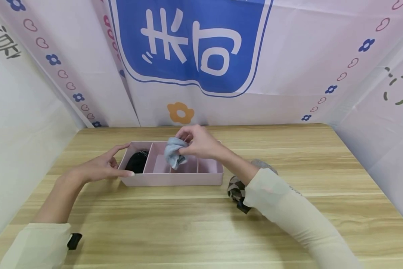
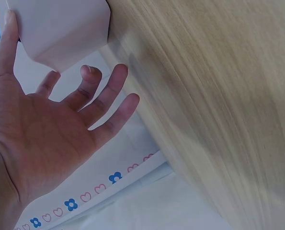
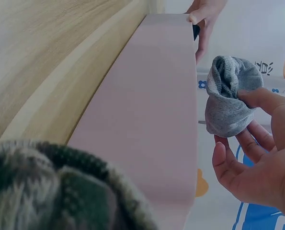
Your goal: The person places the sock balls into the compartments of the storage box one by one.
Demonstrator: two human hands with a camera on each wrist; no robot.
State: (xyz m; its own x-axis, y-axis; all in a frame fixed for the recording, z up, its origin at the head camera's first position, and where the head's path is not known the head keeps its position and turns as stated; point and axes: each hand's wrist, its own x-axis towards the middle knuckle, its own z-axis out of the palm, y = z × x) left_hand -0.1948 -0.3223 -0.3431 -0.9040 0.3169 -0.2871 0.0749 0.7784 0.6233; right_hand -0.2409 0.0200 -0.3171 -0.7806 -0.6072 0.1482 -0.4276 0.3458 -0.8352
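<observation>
Grey bundled cloth (image 1: 173, 150), pinched by the right hand (image 1: 202, 142), hung over the pink box (image 1: 172, 180) at mid-frame; the left hand (image 1: 98, 166) gripped the box's end, left of centre. Placing seemed the step, likely calling for lowering and release next.

Inside of box (image 1: 172, 180) partly hidden by sock (image 1: 175, 151) and right hand (image 1: 202, 142) in head view. Patterned bundle (image 1: 235, 188) and grey bundle (image 1: 264, 164) partly covered by right forearm (image 1: 236, 161) and right sleeve (image 1: 298, 216); kind of grey bundle cannot be told. In right wrist view, patterned bundle blurred, cut off by left and bottom edges. Black bundle (image 1: 136, 163): folds lost in darkness, pale marks too small to be read. Box cut off by top edge in left wrist view. Right sleeve and left sleeve (image 1: 36, 244) cut off at bottom of head view.
</observation>
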